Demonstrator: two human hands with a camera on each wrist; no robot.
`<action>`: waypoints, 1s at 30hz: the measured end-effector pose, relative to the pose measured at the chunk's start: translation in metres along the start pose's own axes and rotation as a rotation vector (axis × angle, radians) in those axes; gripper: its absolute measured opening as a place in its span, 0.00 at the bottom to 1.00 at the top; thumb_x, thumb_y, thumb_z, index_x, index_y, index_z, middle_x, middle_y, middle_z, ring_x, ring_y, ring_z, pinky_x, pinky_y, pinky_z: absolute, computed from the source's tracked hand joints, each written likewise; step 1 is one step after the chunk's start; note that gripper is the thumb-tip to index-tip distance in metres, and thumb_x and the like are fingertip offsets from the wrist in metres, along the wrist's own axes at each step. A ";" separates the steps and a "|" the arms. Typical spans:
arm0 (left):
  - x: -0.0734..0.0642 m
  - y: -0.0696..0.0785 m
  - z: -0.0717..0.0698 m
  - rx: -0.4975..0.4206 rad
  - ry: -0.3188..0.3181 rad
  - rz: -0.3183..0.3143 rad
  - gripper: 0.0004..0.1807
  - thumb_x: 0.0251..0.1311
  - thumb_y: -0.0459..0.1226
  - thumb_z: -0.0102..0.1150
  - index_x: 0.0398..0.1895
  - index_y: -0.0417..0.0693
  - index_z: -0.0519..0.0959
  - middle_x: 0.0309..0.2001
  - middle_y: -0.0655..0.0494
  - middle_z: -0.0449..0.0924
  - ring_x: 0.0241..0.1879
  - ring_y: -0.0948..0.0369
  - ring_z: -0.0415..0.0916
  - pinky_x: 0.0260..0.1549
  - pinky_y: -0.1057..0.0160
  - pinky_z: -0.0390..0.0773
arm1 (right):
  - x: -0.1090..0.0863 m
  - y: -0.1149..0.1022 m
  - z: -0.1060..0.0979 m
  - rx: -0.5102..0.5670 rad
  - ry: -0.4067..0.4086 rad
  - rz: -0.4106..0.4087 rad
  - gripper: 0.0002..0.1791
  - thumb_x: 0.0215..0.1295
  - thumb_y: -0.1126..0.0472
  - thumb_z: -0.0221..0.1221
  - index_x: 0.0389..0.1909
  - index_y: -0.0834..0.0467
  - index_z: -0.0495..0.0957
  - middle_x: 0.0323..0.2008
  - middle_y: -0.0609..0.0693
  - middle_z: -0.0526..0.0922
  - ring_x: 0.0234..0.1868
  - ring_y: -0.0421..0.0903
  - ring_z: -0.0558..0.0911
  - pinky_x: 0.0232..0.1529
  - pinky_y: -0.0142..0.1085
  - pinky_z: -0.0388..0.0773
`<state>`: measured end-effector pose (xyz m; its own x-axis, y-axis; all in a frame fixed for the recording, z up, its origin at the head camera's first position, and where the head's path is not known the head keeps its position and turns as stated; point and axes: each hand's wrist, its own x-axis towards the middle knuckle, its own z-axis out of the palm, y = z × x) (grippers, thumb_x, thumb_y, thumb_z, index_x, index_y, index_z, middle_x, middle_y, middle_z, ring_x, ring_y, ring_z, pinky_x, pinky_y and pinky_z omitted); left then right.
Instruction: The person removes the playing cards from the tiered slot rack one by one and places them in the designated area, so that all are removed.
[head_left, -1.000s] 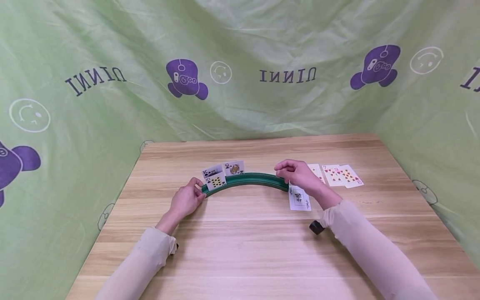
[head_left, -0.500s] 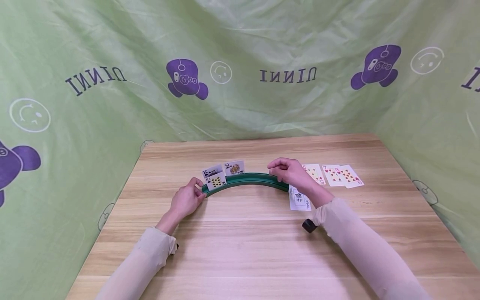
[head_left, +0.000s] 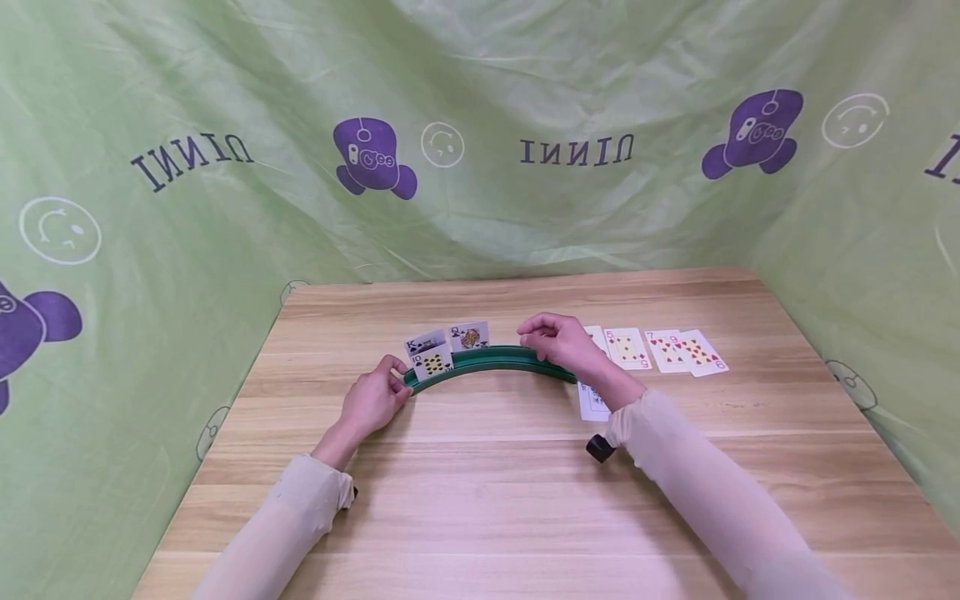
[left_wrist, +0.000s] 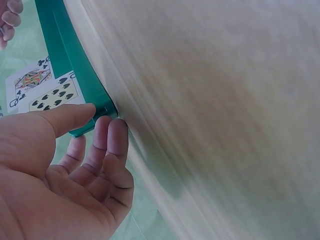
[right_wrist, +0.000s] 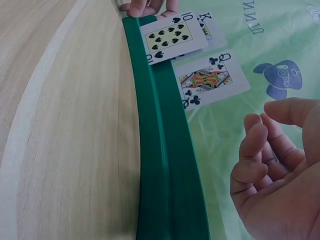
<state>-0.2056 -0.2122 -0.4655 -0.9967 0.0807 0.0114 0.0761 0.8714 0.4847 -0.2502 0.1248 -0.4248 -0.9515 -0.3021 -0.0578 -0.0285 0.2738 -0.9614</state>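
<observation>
A curved green card holder (head_left: 498, 358) lies on the table. My left hand (head_left: 375, 398) pinches its left end between thumb and fingers, as the left wrist view also shows. Near that end a ten of spades (right_wrist: 172, 37) leans in the holder, partly covering a king (right_wrist: 212, 32). Just right of them stands a queen of clubs (right_wrist: 212, 80). Over the right part of the holder hovers my right hand (head_left: 562, 343), its fingers loosely curled with nothing between them. A joker (head_left: 591, 406) lies below that hand, partly hidden by the wrist.
Right of the holder, a five of diamonds (head_left: 627, 348), a seven of hearts (head_left: 664, 350) and a nine of hearts (head_left: 701, 353) lie face up. Another card (head_left: 597, 335) is partly behind the right hand. Green printed cloth (head_left: 480, 217) hangs around the wooden table (head_left: 480, 483).
My right hand has moved left along the holder, uncovering the five of diamonds and part of the card beside it. The left hand and the cards have stayed in place.
</observation>
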 end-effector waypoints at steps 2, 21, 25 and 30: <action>0.000 0.000 0.000 0.001 -0.001 0.003 0.16 0.60 0.38 0.65 0.48 0.49 0.72 0.37 0.52 0.88 0.33 0.58 0.81 0.34 0.59 0.74 | 0.002 0.000 0.002 0.003 0.000 -0.009 0.14 0.68 0.59 0.60 0.51 0.61 0.80 0.34 0.49 0.83 0.29 0.44 0.75 0.35 0.35 0.75; 0.000 -0.001 0.001 0.006 0.006 0.000 0.16 0.60 0.38 0.66 0.48 0.49 0.72 0.36 0.52 0.88 0.33 0.57 0.81 0.34 0.59 0.74 | 0.016 -0.002 0.018 -0.039 0.031 0.032 0.12 0.68 0.56 0.61 0.48 0.56 0.81 0.38 0.51 0.82 0.30 0.45 0.76 0.33 0.35 0.73; 0.001 -0.001 0.001 0.002 0.006 -0.004 0.16 0.60 0.38 0.66 0.49 0.49 0.72 0.36 0.52 0.88 0.33 0.57 0.81 0.34 0.59 0.74 | 0.019 -0.003 0.021 -0.043 0.040 0.042 0.12 0.68 0.57 0.61 0.49 0.57 0.81 0.39 0.51 0.82 0.30 0.44 0.77 0.34 0.34 0.73; 0.001 -0.001 0.001 0.002 0.004 -0.008 0.17 0.60 0.38 0.66 0.49 0.50 0.72 0.36 0.53 0.88 0.32 0.58 0.80 0.34 0.59 0.73 | 0.022 -0.005 0.026 -0.033 0.040 0.042 0.15 0.68 0.58 0.61 0.52 0.61 0.80 0.39 0.51 0.82 0.29 0.43 0.77 0.34 0.33 0.73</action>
<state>-0.2070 -0.2122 -0.4670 -0.9974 0.0718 0.0108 0.0681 0.8728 0.4832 -0.2631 0.0935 -0.4287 -0.9636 -0.2532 -0.0862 0.0019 0.3157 -0.9488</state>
